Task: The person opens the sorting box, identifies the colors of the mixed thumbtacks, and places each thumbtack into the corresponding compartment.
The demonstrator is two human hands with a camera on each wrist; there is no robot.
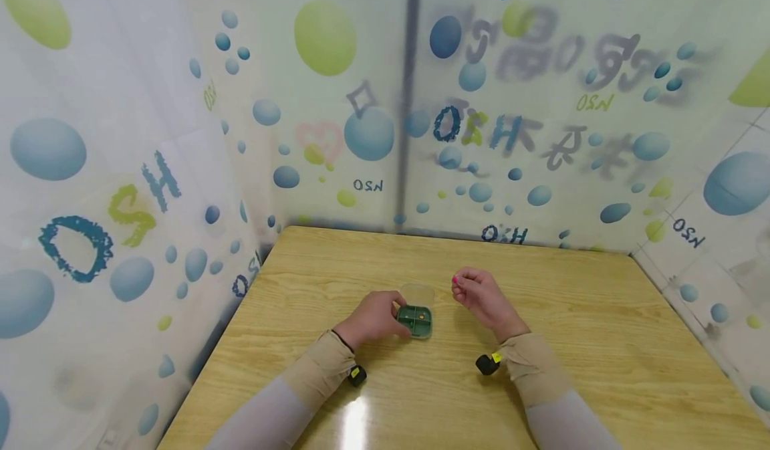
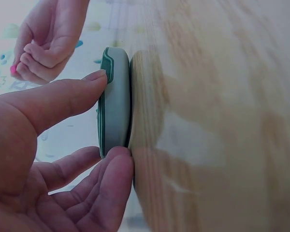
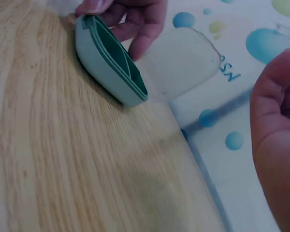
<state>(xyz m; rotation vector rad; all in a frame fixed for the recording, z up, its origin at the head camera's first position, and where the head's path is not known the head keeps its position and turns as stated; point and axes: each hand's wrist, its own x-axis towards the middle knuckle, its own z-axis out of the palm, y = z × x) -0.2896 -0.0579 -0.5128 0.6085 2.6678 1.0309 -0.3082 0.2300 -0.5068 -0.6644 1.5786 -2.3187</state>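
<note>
A small green pill box with divided compartments stands on the table, its clear lid swung back on the far side. My left hand grips the box by its edges, thumb on the near rim in the left wrist view, where the pale green side shows. In one far compartment lies a tiny orange piece. To the right of the box, my right hand is raised above the table and pinches a tiny bright pink piece, pill-like in size, between thumb and fingertips.
The wooden table has its far edge against a patterned curtain with blue and green dots. Another curtain hangs along the left side. Each wrist carries a small black camera.
</note>
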